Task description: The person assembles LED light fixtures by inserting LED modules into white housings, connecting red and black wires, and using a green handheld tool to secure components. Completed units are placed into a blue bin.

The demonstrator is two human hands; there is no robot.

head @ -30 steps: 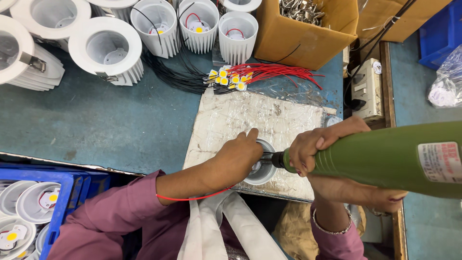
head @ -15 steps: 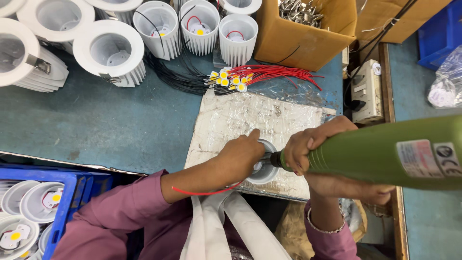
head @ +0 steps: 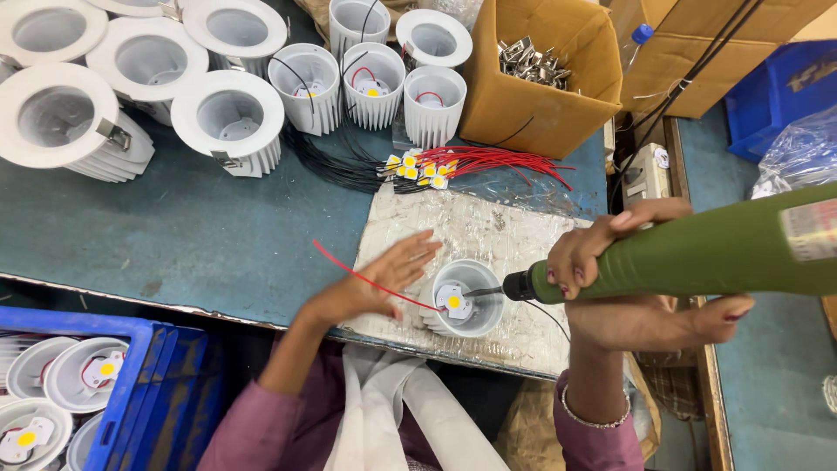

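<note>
Purple sleeves low down, nearest of all, with white cloth hanging between them. Blue crate (head: pixel 131 384) at the low left, full of white round lamp parts with small yellow dots. Left hand (head: pixel 375 283) flat and spread wide over the near edge of the worktop (head: pixel 174 235), holding nothing tight, with a thin red wire (head: pixel 366 281) running under its fingers. Just beside that hand, a small white lamp cup (head: pixel 466 298) sitting on a pale wrinkled sheet (head: pixel 471 231), with a yellow dot on a white plate inside it. Right hand (head: pixel 602 253) curled tight round a fat green power screwdriver (head: pixel 697 253), with the dark tip poking into the cup. Thumb and palm showing under the green body. Farther back on the sheet, a bunch of little yellow chips (head: pixel 414 170) with long red wires (head: pixel 497 161) fanning to the right and black wires trailing to the left. Farther still, three ribbed white cups (head: pixel 370 83) standing close together, and big white lamp rings (head: pixel 131 78) stacked at the far left. Brown cardboard box (head: pixel 540 96) at the back, holding shiny metal clips (head: pixel 527 61). White plug strip (head: pixel 645 174) just right of the box.
</note>
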